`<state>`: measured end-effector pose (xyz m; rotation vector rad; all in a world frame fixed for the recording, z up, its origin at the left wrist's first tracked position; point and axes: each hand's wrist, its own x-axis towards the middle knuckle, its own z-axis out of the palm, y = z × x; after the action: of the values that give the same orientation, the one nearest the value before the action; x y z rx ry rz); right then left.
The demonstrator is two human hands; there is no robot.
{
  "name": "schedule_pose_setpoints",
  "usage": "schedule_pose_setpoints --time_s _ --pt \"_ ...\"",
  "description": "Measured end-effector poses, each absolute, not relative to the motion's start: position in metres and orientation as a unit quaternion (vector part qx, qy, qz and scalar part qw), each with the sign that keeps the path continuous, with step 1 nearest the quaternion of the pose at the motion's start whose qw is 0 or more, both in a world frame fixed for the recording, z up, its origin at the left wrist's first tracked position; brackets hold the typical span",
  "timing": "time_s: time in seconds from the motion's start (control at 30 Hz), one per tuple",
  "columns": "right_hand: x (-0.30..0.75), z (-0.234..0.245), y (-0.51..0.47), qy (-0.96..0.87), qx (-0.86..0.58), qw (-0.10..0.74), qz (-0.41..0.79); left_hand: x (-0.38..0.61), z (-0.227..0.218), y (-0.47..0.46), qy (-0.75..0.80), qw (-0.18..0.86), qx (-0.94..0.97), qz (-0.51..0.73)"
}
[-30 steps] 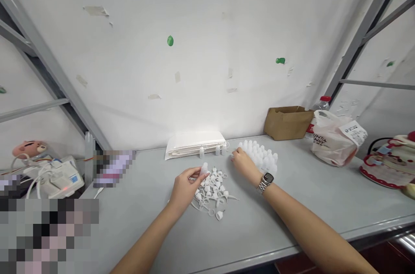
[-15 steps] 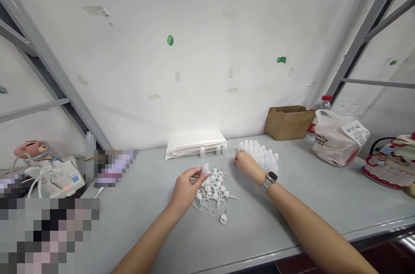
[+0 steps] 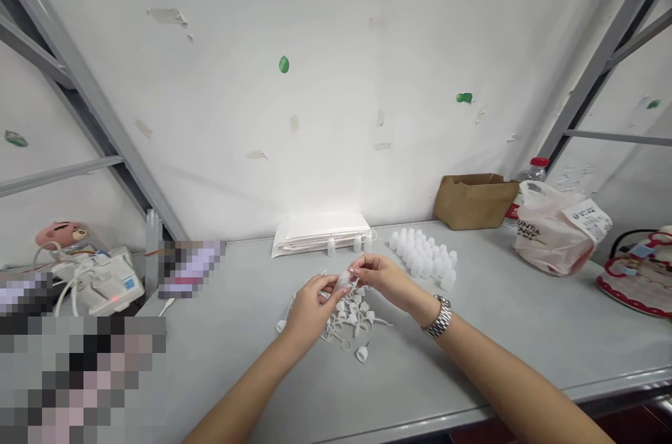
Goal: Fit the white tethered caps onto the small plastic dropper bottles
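My left hand is closed around a small translucent squeeze bottle, held tilted above the loose parts. At the bottle's top end, my right hand is pinched; its fingertips hide what they grip. Under both hands lies a pile of white caps with ring straps, some bearing thin metal tips. One single cap lies in front of the pile, and another white cap shows left of my left hand. Rows of upright bottles stand to the right.
Several capped bottles stand before a stack of white envelopes at the wall. A cardboard box, a red-capped bottle and a plastic bag are at the back right. A phone and white device lie left.
My right hand has moved left from beside the upright bottles to the bottle in my left hand. That bottle has tipped over from nearly upright. The view has shifted slightly.
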<state>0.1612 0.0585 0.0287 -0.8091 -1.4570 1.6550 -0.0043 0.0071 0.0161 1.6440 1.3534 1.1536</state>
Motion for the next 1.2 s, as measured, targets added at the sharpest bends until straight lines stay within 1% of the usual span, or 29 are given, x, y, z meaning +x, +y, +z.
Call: schedule_pose_setpoints --time_s 0.13,0.4,0.53,0.6,0.7,0.87,0.97,1.07,1.2 --pt "0.158 0.027 0.056 -0.556 -0.3 0.407 0.659 -0.005 0.018 0.007 0.538 0.318 0.648 0.436" --pt "0.154 0.027 0.054 -0.559 -0.297 0.45 0.63 -0.003 0.019 0.005 0.532 0.322 0.659 0.423" --pt "0.153 0.028 0.051 -0.592 -0.32 0.439 0.595 -0.004 0.016 0.006 0.523 0.326 0.653 0.44" --pt "0.151 0.028 0.048 -0.606 -0.337 0.436 0.573 -0.004 0.013 0.006 0.512 0.337 0.647 0.454" --pt "0.149 0.027 0.045 -0.602 -0.33 0.453 0.569 -0.002 0.011 0.006 0.498 0.365 0.622 0.481" --pt "0.147 0.026 0.039 -0.58 -0.292 0.461 0.605 0.003 0.022 0.0 0.49 0.476 0.557 0.473" --pt "0.147 0.029 0.038 -0.579 -0.267 0.447 0.627 0.005 0.029 -0.004 0.454 0.532 0.534 0.476" --pt "0.15 0.031 0.039 -0.6 -0.256 0.441 0.616 0.007 0.03 -0.005 0.438 0.546 0.509 0.501" --pt "0.155 0.031 0.043 -0.658 -0.285 0.447 0.535 0.008 0.03 -0.005 0.454 0.532 0.473 0.536"
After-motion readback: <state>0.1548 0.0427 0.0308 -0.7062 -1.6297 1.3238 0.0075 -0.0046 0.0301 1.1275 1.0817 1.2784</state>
